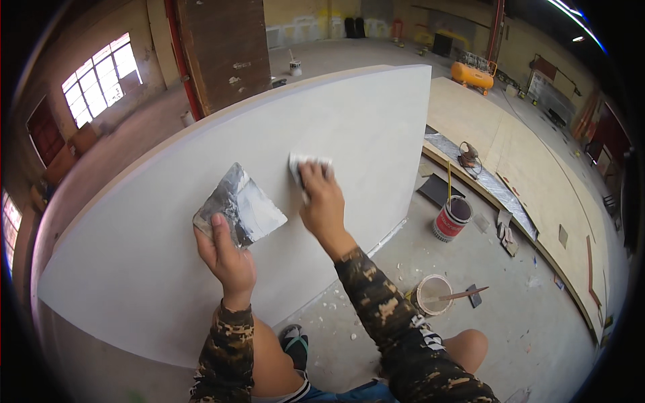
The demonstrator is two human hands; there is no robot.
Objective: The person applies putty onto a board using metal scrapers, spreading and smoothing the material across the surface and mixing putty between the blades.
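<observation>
My left hand (225, 252) grips a square metal plate (240, 206) smeared with grey and white putty, held up before a large pale grey panel (168, 235). My right hand (322, 201) presses a small putty-covered scraper blade (304, 161) flat against the panel near its middle. Both forearms wear camouflage sleeves. My bare knees show at the bottom edge, close to the panel's lower side.
A red paint can (451, 218) and a white bucket with a stick across it (433, 294) stand on the speckled concrete floor to my right. Plywood sheets (537, 174) lie further right, with a power tool (468, 156) on them. An orange compressor (472, 75) sits at the back.
</observation>
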